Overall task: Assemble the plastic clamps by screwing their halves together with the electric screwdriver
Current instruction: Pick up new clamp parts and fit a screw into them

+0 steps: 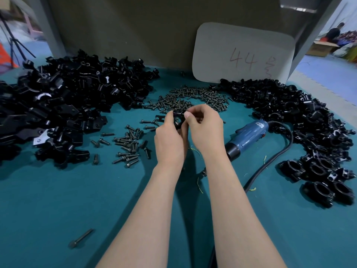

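My left hand and my right hand meet over the middle of the teal table and together hold one black plastic clamp. Its round opening shows between my fingers. My right thumb and forefinger pinch at the clamp's top edge; what they pinch is too small to tell. The blue electric screwdriver lies on the table just right of my right hand, untouched, its black cable looping toward me.
A big heap of black clamp halves fills the left. Finished-looking clamps curve along the right edge. Dark screws lie in a pile behind my hands and a smaller scatter to the left. A long bolt lies near left. A "44" card stands behind.
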### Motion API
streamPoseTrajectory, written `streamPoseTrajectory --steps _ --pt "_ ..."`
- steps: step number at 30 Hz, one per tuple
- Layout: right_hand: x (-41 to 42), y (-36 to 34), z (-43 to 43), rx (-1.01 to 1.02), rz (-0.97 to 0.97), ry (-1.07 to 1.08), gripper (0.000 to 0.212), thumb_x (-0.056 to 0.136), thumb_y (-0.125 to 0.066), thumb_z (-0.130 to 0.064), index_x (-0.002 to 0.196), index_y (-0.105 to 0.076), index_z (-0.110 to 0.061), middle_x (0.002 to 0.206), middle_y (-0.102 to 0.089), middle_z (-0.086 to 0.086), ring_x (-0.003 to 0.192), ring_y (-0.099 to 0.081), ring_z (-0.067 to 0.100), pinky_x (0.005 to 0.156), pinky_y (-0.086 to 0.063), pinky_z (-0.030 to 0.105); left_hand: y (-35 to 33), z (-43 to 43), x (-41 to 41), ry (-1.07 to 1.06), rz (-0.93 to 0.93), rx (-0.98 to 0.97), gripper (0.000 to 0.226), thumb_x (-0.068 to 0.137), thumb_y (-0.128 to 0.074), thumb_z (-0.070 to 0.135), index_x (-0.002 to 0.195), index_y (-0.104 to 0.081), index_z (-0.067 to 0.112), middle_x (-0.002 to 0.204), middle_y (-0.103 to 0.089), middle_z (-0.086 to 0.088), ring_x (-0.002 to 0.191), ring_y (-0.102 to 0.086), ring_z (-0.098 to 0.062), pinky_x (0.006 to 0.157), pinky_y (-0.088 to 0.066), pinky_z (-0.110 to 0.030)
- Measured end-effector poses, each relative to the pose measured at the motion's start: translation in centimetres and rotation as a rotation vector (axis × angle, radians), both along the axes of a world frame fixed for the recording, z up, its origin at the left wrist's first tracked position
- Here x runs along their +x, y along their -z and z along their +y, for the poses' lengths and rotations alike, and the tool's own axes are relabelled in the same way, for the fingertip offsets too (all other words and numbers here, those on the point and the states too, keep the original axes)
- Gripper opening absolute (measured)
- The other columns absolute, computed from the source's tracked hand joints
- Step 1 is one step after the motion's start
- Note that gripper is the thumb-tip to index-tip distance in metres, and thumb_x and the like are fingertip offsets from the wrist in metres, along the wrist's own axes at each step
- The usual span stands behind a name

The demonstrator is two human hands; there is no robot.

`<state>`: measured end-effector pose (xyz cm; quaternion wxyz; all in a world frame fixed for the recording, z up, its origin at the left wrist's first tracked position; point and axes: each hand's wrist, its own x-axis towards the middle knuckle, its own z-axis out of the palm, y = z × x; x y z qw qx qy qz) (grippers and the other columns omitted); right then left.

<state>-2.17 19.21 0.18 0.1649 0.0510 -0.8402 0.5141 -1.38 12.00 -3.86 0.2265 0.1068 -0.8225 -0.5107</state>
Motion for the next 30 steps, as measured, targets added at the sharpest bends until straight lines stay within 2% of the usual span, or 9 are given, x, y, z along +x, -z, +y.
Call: streamPoseTrajectory --steps 4,7,13,15,19,22,25,28,30 --pt "0.00 0.31 -0.34 -0.008 -0.007 -0.006 0.005 0.095 -0.056 -0.016 0.091 -0.055 -0.020 0.083 -0.055 -0.014 0.082 -0.053 0.005 0.065 -0.038 0.010 0.16 0.06 -0.10 -0.016 0.010 0.007 0.052 0.097 -0.050 0.028 0.145 -0.039 0.013 0.072 -0.048 0.012 0.071 -0.055 -0.021 0.064 -0.040 -0.031" --pt "-0.17 0.21 -0.36 -0.032 -0.028 -0.030 0.006 0.092 -0.059 -0.015 0.092 -0.056 -0.020 0.082 -0.055 -0.014 0.076 -0.052 0.001 0.065 -0.040 0.003 -0.02 0.06 -0.07 -0.032 0.018 0.050 0.051 0.097 -0.051 0.029 0.144 -0.041 0.013 0.083 -0.050 0.007 0.078 -0.059 -0.024 0.068 -0.042 -0.031" --pt "-0.21 0.35 -0.05 -0.023 -0.028 -0.019 0.009 0.091 -0.061 -0.011 0.092 -0.057 -0.018 0.082 -0.055 -0.014 0.073 -0.052 -0.004 0.063 -0.038 -0.002 0.01 0.14 -0.19 0.004 0.010 0.111 0.050 0.096 -0.055 0.027 0.142 -0.044 0.012 0.074 -0.045 0.020 0.077 -0.058 -0.018 0.073 -0.046 -0.031" --pt "-0.19 0.34 0.06 -0.035 -0.030 -0.006 0.009 0.091 -0.061 -0.010 0.092 -0.057 -0.018 0.081 -0.055 -0.015 0.072 -0.052 -0.005 0.063 -0.038 -0.003 -0.04 0.16 -0.14 0.018 0.012 0.106 0.048 0.096 -0.054 0.026 0.141 -0.044 0.012 0.075 -0.050 0.015 0.076 -0.058 -0.018 0.071 -0.046 -0.031" --pt "-0.18 0.18 0.17 -0.011 -0.039 0.007 0.007 0.091 -0.061 -0.013 0.091 -0.057 -0.019 0.082 -0.056 -0.013 0.073 -0.051 -0.004 0.062 -0.037 -0.004 -0.04 0.17 -0.04 0.052 0.012 0.138 0.043 0.096 -0.052 0.019 0.137 -0.046 0.009 0.085 -0.057 0.003 0.083 -0.063 -0.029 0.075 -0.049 -0.039" --pt "-0.23 0.29 0.10 0.036 -0.066 0.023 0.005 0.093 -0.060 -0.018 0.091 -0.055 -0.018 0.085 -0.056 -0.008 0.075 -0.050 0.001 0.060 -0.035 -0.003 -0.03 0.10 -0.02 0.017 0.047 0.043 0.039 0.096 -0.051 0.014 0.135 -0.049 0.008 0.086 -0.061 -0.001 0.082 -0.062 -0.028 0.071 -0.046 -0.033" --pt "-0.29 0.64 -0.10 0.098 -0.092 0.040 0.013 0.097 -0.054 -0.026 0.091 -0.051 -0.014 0.082 -0.053 -0.005 0.072 -0.046 0.004 0.058 -0.034 0.000 -0.24 0.00 -0.01 0.008 0.023 0.035 0.043 0.096 -0.049 0.010 0.139 -0.045 0.009 0.102 -0.065 -0.013 0.092 -0.062 -0.033 0.080 -0.050 -0.039" --pt "-0.25 0.95 -0.19 0.130 -0.069 0.044 0.019 0.098 -0.051 -0.030 0.088 -0.049 -0.014 0.075 -0.047 -0.011 0.067 -0.042 0.001 0.059 -0.032 0.014 -0.20 0.11 0.20 0.000 0.007 -0.013 0.049 0.097 -0.051 0.020 0.144 -0.040 0.012 0.098 -0.062 -0.005 0.091 -0.062 -0.026 0.077 -0.050 -0.037" --pt "-0.17 0.82 -0.20 0.087 -0.051 0.035 0.021 0.097 -0.053 -0.033 0.086 -0.053 -0.015 0.075 -0.050 -0.013 0.068 -0.045 0.000 0.060 -0.034 0.011 -0.27 0.10 0.27 0.009 0.038 0.032 0.043 0.096 -0.054 0.024 0.137 -0.048 0.014 0.088 -0.056 0.008 0.082 -0.059 -0.018 0.071 -0.045 -0.027"
